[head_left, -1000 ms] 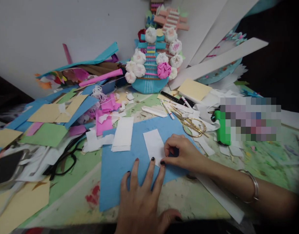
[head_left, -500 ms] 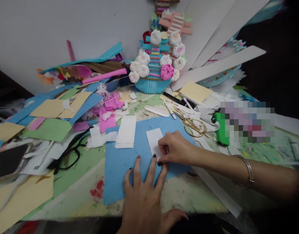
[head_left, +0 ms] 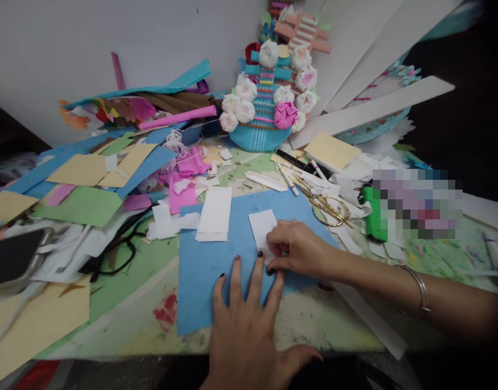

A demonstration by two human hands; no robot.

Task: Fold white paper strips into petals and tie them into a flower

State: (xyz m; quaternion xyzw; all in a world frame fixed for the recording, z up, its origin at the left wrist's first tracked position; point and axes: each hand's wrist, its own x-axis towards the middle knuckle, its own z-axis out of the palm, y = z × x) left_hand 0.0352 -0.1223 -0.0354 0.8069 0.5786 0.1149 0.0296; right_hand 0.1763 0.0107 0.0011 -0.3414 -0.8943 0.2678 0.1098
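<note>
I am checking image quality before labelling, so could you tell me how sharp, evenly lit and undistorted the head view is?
Head view: the left hand and right hand on the blue sheet are fairly sharp under soft, even light; the edges smear and bend, as at the phone; the right corners fall dark; a pixelated block masks part of the table.

Bare tabletop [head_left: 122,303] lies open at front left; paper scraps [head_left: 90,184], glasses [head_left: 110,257] and scissors [head_left: 328,206] crowd the rest.

Matt white paper slip [head_left: 263,227] under right hand [head_left: 299,250], on rough-fibred blue paper sheet [head_left: 208,265]; shiny gold metal scissors [head_left: 328,206] beyond.
</note>
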